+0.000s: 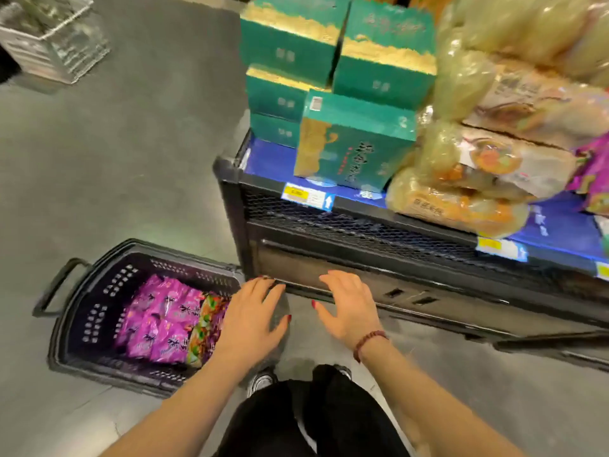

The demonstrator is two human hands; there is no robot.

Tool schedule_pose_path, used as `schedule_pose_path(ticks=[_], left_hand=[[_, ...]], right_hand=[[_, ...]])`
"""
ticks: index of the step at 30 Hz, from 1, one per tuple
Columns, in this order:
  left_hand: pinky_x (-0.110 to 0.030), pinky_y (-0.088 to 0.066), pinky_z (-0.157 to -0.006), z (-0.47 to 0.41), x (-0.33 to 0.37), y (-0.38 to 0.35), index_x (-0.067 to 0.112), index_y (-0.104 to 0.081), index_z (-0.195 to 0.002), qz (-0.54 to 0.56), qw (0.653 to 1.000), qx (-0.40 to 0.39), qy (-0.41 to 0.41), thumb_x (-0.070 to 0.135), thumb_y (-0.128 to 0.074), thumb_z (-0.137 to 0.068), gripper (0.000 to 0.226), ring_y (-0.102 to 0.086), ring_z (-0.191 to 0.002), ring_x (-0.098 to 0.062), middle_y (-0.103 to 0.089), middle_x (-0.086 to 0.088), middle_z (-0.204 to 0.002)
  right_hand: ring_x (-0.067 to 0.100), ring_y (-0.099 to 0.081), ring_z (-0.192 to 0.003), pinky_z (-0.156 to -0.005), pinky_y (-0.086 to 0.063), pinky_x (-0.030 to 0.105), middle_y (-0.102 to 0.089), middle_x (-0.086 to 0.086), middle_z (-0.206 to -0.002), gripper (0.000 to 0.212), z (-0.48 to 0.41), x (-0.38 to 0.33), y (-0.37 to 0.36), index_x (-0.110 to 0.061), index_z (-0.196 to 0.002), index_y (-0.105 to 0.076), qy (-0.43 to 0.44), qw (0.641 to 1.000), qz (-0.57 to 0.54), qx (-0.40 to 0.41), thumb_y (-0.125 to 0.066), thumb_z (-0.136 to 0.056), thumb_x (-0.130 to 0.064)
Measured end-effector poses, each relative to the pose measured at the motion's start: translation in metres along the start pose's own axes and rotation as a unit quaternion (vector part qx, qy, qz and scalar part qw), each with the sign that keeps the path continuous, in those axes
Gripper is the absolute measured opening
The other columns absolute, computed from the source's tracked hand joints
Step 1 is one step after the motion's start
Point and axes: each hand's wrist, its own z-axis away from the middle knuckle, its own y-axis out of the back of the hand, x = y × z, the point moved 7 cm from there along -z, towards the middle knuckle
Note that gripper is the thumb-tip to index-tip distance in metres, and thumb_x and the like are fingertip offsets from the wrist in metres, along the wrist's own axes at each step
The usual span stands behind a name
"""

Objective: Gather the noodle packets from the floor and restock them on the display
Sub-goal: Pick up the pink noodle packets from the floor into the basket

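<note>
L hand [253, 315] & R hand [349, 308]: both flat, fingers spread, gripping nothing. L is over the display-side end of black basket [99, 308] on the floor. R is in front of display [329, 225] base panel; contact w/ panel can't tell.

Noodle packets [158, 321]: purple, lying in basket, black CJK print, too blurred to read. Multicolour pkt [207, 324] just beside them, partly under L hand. Purple pkts [593, 173] also at far right of shelf.

Green boxes [352, 143] stacked on left of blue shelf, gold art + CJK text, unreadable. Clear noodle bags [461, 199] next to them overhang the shelf edge. Price tags [308, 196]: yellow/blue w/ white up-arrow, digits illegible.

Open grey floor [131, 143] left of display; wire bin [49, 37] far back-left.
</note>
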Motion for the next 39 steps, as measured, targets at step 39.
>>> schedule_pose_path(ticks=[39], left_hand=[[-0.044,-0.054,-0.083,-0.072,0.991,-0.310,0.008,-0.059,-0.127,0.032,0.692,-0.148,-0.706,0.037,-0.074,-0.077,0.060,-0.056,-0.110,-0.035,-0.060,-0.016,-0.121]], right_hand=[[0.023,-0.045,-0.123,-0.099,-0.034,0.035,-0.052,0.000,-0.134,0.046,0.648,0.648,0.295,-0.018,-0.128,-0.054,-0.676,0.637,0.004,0.370,-0.065,-0.086,-0.035]])
